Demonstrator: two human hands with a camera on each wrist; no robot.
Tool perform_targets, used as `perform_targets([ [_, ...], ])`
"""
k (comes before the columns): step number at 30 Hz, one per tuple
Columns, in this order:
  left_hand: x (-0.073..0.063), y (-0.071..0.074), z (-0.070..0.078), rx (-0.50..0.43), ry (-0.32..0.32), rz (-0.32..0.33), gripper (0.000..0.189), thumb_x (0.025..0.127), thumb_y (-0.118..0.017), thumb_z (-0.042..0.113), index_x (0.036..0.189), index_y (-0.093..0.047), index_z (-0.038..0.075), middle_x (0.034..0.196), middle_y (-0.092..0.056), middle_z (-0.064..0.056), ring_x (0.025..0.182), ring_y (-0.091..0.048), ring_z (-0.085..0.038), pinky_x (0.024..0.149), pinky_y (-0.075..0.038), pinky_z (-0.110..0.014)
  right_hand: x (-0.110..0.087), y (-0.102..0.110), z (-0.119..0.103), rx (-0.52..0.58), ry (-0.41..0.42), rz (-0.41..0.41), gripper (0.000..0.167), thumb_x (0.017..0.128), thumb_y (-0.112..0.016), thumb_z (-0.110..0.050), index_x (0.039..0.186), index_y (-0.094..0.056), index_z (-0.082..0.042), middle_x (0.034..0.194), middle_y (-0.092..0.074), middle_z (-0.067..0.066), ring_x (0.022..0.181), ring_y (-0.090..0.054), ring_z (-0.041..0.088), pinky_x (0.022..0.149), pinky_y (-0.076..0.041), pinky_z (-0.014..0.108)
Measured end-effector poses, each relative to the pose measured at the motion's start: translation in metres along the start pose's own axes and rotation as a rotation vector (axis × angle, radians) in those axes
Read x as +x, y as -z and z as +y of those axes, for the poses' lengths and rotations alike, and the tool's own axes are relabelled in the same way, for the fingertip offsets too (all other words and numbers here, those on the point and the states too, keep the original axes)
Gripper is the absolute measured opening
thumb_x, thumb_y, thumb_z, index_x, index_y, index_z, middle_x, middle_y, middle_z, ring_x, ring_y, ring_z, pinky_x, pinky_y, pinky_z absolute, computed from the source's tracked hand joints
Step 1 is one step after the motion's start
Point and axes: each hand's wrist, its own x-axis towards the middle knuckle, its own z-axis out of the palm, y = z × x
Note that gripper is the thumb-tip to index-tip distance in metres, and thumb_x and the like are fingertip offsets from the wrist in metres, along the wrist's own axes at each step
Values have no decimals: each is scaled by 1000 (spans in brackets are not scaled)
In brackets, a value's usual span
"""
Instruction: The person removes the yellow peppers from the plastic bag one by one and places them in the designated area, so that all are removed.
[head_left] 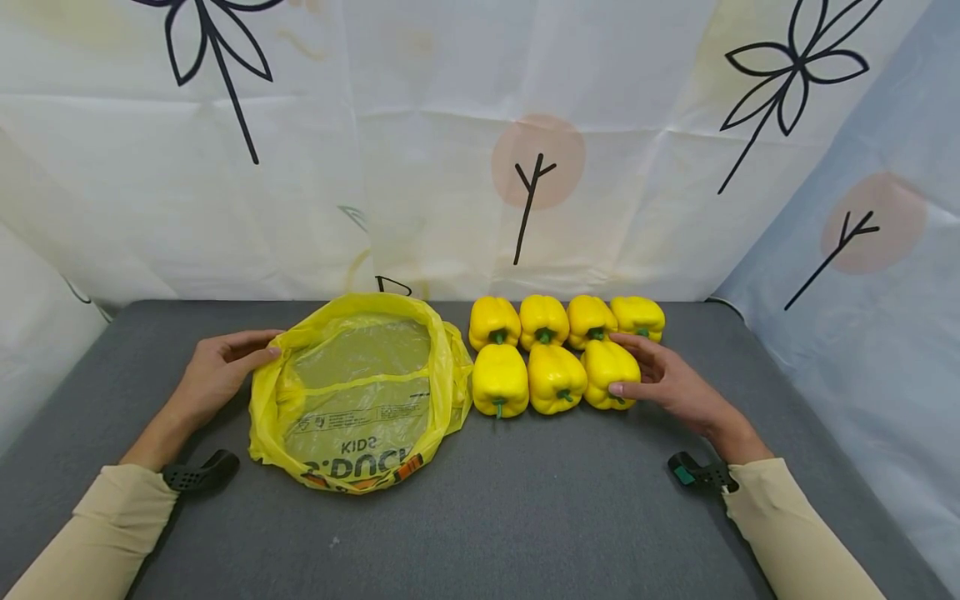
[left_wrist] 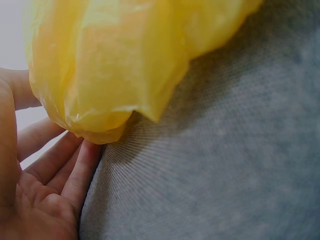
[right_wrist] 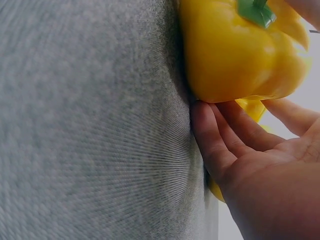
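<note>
A yellow plastic bag (head_left: 448, 379) lies with its mouth spread wide and its rim folded outward, printed text showing inside. At its left side my left hand (head_left: 213, 375) holds the rim between thumb and fingers; in the left wrist view the fingers reach beneath the crumpled yellow plastic (left_wrist: 110, 65). To the right of the bag, several yellow bell peppers (head_left: 499, 379) with green stems sit in two rows. My right hand (head_left: 678, 392) grips the rightmost front pepper (head_left: 609, 371), thumb near its stem end. In the right wrist view, that pepper (right_wrist: 235, 60) rests against the fingertips.
Grey cloth covers the table (head_left: 480, 533). Behind it hangs a pale curtain (head_left: 420, 167) with plant drawings, and a similar curtain (head_left: 885, 333) stands along the right side. A dark band (head_left: 201, 473) is on the left wrist, another band (head_left: 701, 473) on the right.
</note>
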Motion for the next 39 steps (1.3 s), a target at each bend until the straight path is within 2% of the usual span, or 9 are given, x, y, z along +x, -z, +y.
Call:
perform_targets([
  [39, 0, 0, 1, -2, -1, 0, 50, 104, -61, 33, 140, -59, -2, 114, -57, 28, 105, -53, 9, 82, -44, -8, 0, -2, -5, 26, -9, -2, 79, 98, -70, -15, 161, -24, -5, 163, -22, 20, 146, -27, 44, 94, -47, 17],
])
